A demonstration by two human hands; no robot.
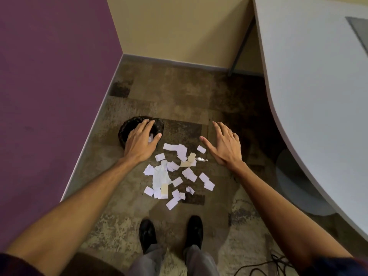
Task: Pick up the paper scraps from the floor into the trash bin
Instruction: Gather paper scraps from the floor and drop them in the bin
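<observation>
Hovering both hands above scattered paper scraps (pixel 175 174).
Left hand (pixel 140 139) is spreading empty over the trash bin (pixel 127 126); right hand (pixel 225 146) is hanging splayed, holding nothing.

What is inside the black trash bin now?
Inside the trash bin, some crumpled white paper shows beside the left hand. That hand covers most of the opening, so the rest of the contents cannot be seen.

Your left hand (pixel 141 139) hangs spread above the trash bin (pixel 127 128); your right hand (pixel 225 145) spread, empty. Paper scraps (pixel 175 172) litter floor (pixel 179 92) between them.
</observation>
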